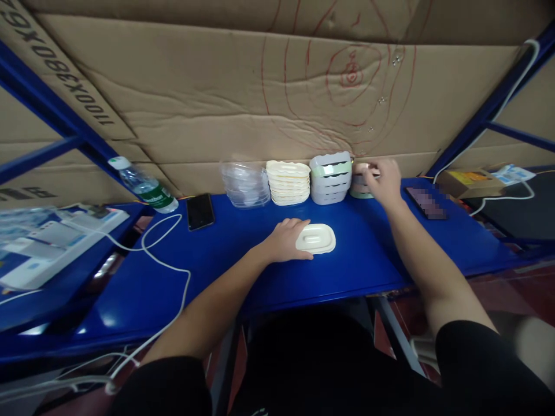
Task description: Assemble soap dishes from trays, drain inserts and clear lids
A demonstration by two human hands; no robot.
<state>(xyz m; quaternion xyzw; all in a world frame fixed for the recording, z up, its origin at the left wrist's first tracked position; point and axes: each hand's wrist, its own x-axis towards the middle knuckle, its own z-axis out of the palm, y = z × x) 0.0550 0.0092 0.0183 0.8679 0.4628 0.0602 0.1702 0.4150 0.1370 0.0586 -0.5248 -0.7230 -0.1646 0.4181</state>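
A cream oval tray (319, 238) lies flat on the blue table, and my left hand (289, 240) grips its left end between thumb and fingers. My right hand (384, 178) is at the short stack of pink and green pieces (361, 188) at the back right, its fingers closed at the top of the stack. What it pinches is too small to make out. Left of that stack are a taller stack of grey and green pieces (331, 182), a stack of cream trays (289, 184) and a stack of clear plastic trays (246, 185).
A black phone (200, 212) and a water bottle (145, 186) are at the left, with a white cable (188, 277) looping over the table. Another phone (425, 202) and a small cardboard box (472, 183) are at the right. A cardboard wall (195, 86) rises behind.
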